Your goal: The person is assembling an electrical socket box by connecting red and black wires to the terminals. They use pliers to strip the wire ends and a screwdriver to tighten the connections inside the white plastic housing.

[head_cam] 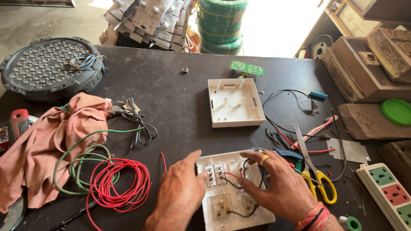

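A white switch plate [231, 201] lies face down near the table's front edge, its back showing sockets joined by red and black wires. My left hand [180, 192] rests flat on the plate's left edge, thumb touching it. My right hand [280, 186], with a gold ring and a red wrist thread, presses on the plate's right half, fingers pinching the wires. An empty white back box [234, 102] sits further away at the table's middle.
Coils of red [122, 184] and green wire [81, 167] lie left beside a pink cloth [47, 145]. Yellow-handled scissors [314, 169], loose wires and a power strip [387, 192] sit right. A round LED panel [49, 64] is far left; a green circuit board [247, 67] behind.
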